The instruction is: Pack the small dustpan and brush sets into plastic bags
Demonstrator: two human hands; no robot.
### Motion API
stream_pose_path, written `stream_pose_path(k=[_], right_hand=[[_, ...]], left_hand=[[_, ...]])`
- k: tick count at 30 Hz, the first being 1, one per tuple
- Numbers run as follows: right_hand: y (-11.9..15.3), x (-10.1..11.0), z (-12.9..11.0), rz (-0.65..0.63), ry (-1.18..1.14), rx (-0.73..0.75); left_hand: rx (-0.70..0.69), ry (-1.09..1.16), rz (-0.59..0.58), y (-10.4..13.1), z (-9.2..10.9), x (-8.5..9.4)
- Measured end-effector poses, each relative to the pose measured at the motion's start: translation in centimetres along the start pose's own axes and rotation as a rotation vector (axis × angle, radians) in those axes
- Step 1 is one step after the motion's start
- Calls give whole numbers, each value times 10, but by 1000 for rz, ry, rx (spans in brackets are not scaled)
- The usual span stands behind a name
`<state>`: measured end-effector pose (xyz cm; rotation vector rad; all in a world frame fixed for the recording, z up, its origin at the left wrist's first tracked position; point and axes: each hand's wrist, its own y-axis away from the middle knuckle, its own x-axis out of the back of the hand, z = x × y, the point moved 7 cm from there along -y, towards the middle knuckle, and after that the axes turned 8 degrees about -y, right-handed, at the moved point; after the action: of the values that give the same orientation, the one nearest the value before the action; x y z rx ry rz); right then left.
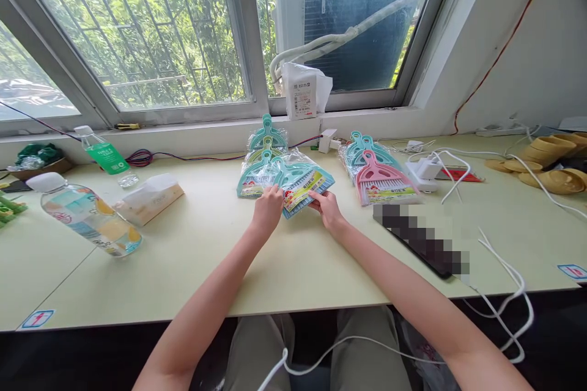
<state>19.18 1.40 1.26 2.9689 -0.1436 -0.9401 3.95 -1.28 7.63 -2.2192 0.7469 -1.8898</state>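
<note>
Between my hands is a teal dustpan and brush set [305, 186] with a yellow-green label, tilted a little above the table. My left hand [269, 208] closes on its left end near the handle. At its lower right edge, my right hand [328, 209] pinches it with the thumb on the label. Just behind lies a stack of wrapped dustpan sets [257, 174], teal and green, with handles pointing to the window. To the right, a pink dustpan set [380, 180] rests against teal dustpan sets [362, 148] in clear wrapping.
A large drink bottle [92, 217], a green-labelled bottle [104, 156] and a tissue pack [151, 198] stand left. On the right are a blurred-out phone [417, 241], a white charger [424, 171], loose white cables [509, 263] and yellow-brown rolls [550, 153]. The table's front edge [316, 310] is near my lap.
</note>
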Motion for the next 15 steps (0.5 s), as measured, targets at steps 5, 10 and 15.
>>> stream_pose_path(k=[5,10,15], right_hand=[[-2,-2,1,-25,7,7],[-2,-2,4,-28,5,-7],[-3,-2,4,-51,11,-11]], left_hand=[[-79,-110,16,3,10,11],[-115,-149,3,3,14,17],[-103,-107,83,1,13,17]])
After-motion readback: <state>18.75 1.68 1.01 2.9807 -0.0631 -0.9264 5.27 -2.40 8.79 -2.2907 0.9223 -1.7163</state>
